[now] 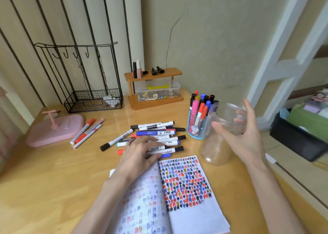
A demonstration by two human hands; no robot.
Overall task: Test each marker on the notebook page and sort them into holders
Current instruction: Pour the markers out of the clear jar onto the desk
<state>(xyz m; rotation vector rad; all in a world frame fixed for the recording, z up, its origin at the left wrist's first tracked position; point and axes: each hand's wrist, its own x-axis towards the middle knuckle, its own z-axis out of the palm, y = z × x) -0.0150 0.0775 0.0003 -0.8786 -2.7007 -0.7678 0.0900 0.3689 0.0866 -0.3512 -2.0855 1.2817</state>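
Observation:
An open notebook (186, 189) lies at the near edge, its right page full of red, blue and black test marks. Beyond it sits a loose pile of markers (159, 133) with black, blue and red caps. My left hand (138, 152) rests flat on the near part of this pile, fingers spread over several markers. A blue holder (195, 129) at the right is packed with upright markers. Beside it, a clear plastic jar (217, 148) leans slightly; my right hand (246, 134) grips its upper part, thumb on the near side and fingers behind.
Three markers (87, 131) lie apart at the left, next to a pink tray (53, 130). A black wire basket (92, 100) and a wooden shelf (154, 86) holding a clear box stand at the back. The table edge runs close on the right, with a dark bin (298, 139) below.

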